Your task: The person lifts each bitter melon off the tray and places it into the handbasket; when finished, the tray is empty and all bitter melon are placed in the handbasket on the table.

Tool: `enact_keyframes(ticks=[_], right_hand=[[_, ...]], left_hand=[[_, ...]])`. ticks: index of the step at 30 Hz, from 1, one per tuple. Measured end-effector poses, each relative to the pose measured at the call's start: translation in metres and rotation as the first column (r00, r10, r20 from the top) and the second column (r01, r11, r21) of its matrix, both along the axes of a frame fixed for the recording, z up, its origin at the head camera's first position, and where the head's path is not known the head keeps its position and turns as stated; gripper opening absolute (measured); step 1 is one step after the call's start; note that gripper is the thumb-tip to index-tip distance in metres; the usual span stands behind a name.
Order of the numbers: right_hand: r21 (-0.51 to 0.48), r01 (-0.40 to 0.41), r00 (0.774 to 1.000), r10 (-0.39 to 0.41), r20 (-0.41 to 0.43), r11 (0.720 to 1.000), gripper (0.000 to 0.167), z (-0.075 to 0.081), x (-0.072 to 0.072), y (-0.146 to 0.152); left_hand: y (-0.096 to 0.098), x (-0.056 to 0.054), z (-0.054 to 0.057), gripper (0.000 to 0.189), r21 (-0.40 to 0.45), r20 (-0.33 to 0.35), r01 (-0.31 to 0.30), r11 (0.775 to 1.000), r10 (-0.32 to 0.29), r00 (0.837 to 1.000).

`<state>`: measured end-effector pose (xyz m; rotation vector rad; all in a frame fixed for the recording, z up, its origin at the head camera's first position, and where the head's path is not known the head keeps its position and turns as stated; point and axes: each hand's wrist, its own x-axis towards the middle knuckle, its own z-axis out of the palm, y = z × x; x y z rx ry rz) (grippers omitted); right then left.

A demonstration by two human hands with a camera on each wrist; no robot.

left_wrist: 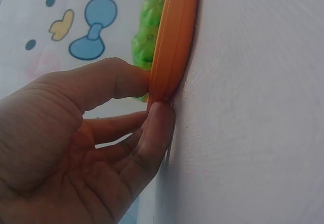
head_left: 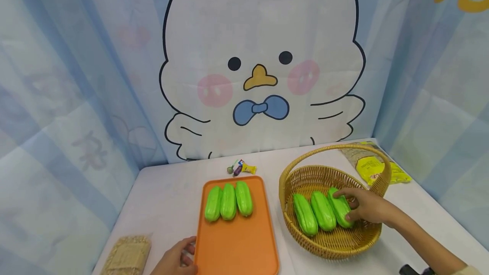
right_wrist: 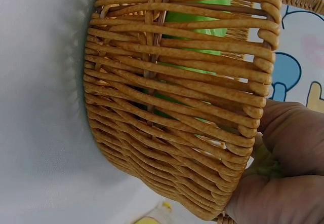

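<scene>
At the left edge of the orange tray point(head_left: 237, 247), my left hand point(head_left: 176, 258) pinches the rim; in the left wrist view its fingers lie on both sides of the orange rim point(left_wrist: 174, 46). Three shiny green toy cucumbers point(head_left: 228, 201) lie side by side at the tray's far end. My right hand point(head_left: 366, 207) reaches into the wicker basket point(head_left: 328, 247), thumb and fingers around the rightmost green cucumber point(head_left: 340, 209). Two more cucumbers point(head_left: 322, 210) rest beside it. In the right wrist view the basket wall point(right_wrist: 177, 92) hides the fingertips.
The basket's tall handle point(head_left: 328, 150) arches over its far side. A yellow-labelled bag point(head_left: 372, 169) lies behind it. Small wrapped items point(head_left: 240, 168) sit beyond the tray. A clear packet point(head_left: 127, 256) lies front left; a black object point(head_left: 410, 270) is front right.
</scene>
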<state>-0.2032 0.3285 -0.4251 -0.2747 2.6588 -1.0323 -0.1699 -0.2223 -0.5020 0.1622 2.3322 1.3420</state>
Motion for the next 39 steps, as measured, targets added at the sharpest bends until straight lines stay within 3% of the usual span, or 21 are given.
enact_keyframes(ticks=[8,15,20,26,31,35,39], right_hand=[[0.029,-0.001,1.0,0.002,-0.029,1.0,0.061,0.005,0.004,-0.002],[0.122,-0.02,0.988,0.039,-0.149,0.992,0.06,0.027,0.02,-0.021],[0.045,-0.075,0.975,0.082,-0.205,0.996,0.057,0.049,0.04,-0.056],[-0.125,-0.197,0.969,0.173,-0.178,0.972,0.054,0.061,0.05,-0.121],[-0.276,-0.215,0.969,0.168,-0.182,0.937,0.049,0.043,0.04,-0.172],[-0.403,-0.137,0.973,0.046,-0.227,0.905,0.051,0.013,0.022,-0.209],[-0.411,-0.022,0.966,-0.087,-0.243,0.911,0.054,-0.014,0.002,-0.238]], left_hand=[[0.002,0.001,0.001,0.068,-0.008,-0.007,-0.013,1.0,0.013,1.0],[0.004,0.003,0.002,0.067,-0.02,-0.011,-0.023,1.0,0.023,1.0],[0.004,0.002,0.001,0.067,-0.03,-0.006,-0.022,0.999,0.022,1.0],[0.001,0.0,0.001,0.067,-0.018,-0.009,-0.004,1.0,0.004,1.0],[0.002,0.0,0.002,0.067,-0.008,-0.003,-0.002,1.0,0.002,1.0],[0.003,0.001,0.003,0.067,-0.016,-0.005,-0.005,1.0,0.005,1.0],[0.004,0.002,0.003,0.068,-0.031,-0.004,-0.015,0.999,0.015,1.0]])
